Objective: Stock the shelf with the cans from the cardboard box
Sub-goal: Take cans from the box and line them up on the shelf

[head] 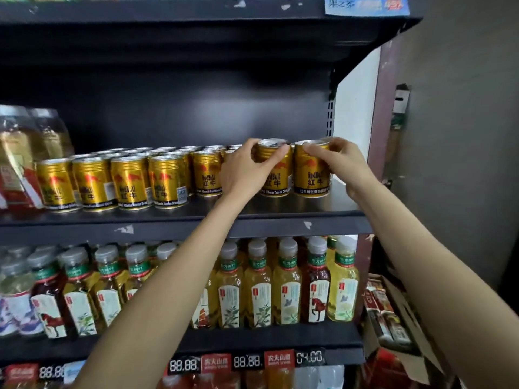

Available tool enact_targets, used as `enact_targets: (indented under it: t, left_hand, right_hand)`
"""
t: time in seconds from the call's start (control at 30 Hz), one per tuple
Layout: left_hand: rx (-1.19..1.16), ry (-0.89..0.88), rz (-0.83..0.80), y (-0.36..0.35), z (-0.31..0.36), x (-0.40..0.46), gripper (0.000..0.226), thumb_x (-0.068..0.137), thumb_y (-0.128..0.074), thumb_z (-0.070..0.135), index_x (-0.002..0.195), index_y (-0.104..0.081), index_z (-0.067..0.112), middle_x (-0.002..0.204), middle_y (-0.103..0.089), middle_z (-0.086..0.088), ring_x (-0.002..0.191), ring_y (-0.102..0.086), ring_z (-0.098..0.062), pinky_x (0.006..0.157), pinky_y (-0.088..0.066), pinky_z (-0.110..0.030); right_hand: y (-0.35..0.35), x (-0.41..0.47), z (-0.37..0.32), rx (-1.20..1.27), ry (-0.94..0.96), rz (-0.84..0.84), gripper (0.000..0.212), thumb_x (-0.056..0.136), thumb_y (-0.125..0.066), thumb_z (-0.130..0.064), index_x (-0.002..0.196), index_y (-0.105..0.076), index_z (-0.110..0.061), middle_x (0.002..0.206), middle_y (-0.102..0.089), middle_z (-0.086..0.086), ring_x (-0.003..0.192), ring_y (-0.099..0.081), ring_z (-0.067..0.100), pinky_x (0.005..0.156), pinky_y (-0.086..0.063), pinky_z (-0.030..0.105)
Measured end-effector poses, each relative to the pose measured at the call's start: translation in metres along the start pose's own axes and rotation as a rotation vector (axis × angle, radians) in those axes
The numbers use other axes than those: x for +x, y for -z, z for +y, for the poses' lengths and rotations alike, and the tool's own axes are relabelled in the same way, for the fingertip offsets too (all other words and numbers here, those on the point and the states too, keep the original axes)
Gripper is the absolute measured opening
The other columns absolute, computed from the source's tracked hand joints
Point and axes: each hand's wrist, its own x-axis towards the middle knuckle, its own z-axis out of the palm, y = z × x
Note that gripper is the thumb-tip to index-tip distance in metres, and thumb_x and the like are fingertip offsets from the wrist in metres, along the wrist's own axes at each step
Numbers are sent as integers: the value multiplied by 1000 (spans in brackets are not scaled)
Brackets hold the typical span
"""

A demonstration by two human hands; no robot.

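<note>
You've got a gold can in each grip, left hand (pixel 247 167) and right hand (pixel 341 161) curled round the rims, bases on the shelf (pixel 179 220). Just let go, then back to the box.

1. Your left hand (pixel 247 169) covers the left side of the can (pixel 276 171) it grips, so part of that label is lost to you.
2. Your right hand (pixel 341 161) hides whatever stands behind the right can (pixel 311 169); only a sliver of metal shows past your fingers.
3. The rear rows of cans (pixel 168 151) show only their tops; you cannot count them.
4. The wrapped bottles (pixel 19 155) at far left are cut by the frame edge and blurred.
5. The cardboard box (pixel 398 327) at lower right is cut off at the bottom; its contents are too blurred to identify.
6. Your left forearm (pixel 157 290) blocks several tea bottles (pixel 258 284) on the lower shelf.
</note>
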Motion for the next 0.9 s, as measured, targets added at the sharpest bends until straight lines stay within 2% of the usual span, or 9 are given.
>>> enact_targets:
  t: [0.1,0.13,0.2,0.27,0.3,0.4,0.5,0.63,0.9]
  left_hand:
    - [102,47,-65,-19,-3,9,78,81,-41,72,135,-45,17,135,-54,-3,123,-50,-23,85,-44,-32]
    - [140,57,-89,-23,-5,11,80,81,-39,72,138,-42,16,137,-52,-4,125,-49,-25,87,-44,-33]
    - [209,49,-123,-29,-9,15,82,82,-37,72,139,-41,14,134,-55,-6,122,-51,-25,79,-43,-30]
    - [264,2,-137,-30,-10,19,82,81,-38,73,136,-43,13,131,-57,-6,118,-54,-25,76,-44,-30]
    - [284,-30,-140,-29,-11,20,84,80,-41,74,137,-42,12,132,-56,-7,119,-53,-25,80,-46,-32]
    - [384,-248,-160,-21,-13,17,92,72,-55,73,142,-31,19,145,-40,-4,132,-38,-23,99,-40,-39]
    - [512,-511,-193,-14,-19,18,82,70,-62,69,138,-38,28,143,-40,3,133,-32,-17,109,-25,-36]
    - [551,-508,-204,-16,-26,27,80,73,-62,66,138,-39,26,141,-45,1,131,-37,-19,110,-23,-36]
    - [576,-456,-219,-24,-41,43,79,73,-62,64,139,-38,26,142,-45,1,133,-38,-20,110,-25,-36]
  right_hand:
    - [0,19,14,-44,-41,-22,52,76,-74,-34,118,-55,-10,113,-61,5,98,-60,20,75,-50,27]
    - [0,23,18,-49,-46,-30,46,76,-75,-32,112,-56,-12,111,-63,5,97,-61,20,77,-51,28]
    - [-2,29,25,-65,-51,-41,38,75,-76,-34,105,-58,-17,111,-66,5,97,-64,20,84,-54,34]
    - [2,29,25,-106,-44,-56,44,76,-73,-38,112,-57,-17,111,-64,1,100,-63,20,89,-53,36]
    - [5,27,24,-143,-34,-70,53,77,-72,-39,119,-54,-15,111,-60,-1,101,-60,18,90,-52,35]
    - [17,18,25,-332,69,-147,75,73,-75,-39,134,-40,-12,116,-54,-3,106,-54,14,90,-46,27]
    - [17,17,32,-567,180,-156,80,72,-78,-35,136,-36,-10,128,-56,6,115,-55,22,88,-43,27]
    - [8,30,34,-635,163,-129,78,71,-78,-37,132,-39,-8,129,-58,12,114,-56,29,93,-47,38]
    - [-20,58,40,-687,109,-105,75,72,-78,-37,126,-38,-3,126,-58,14,111,-56,30,80,-44,32]
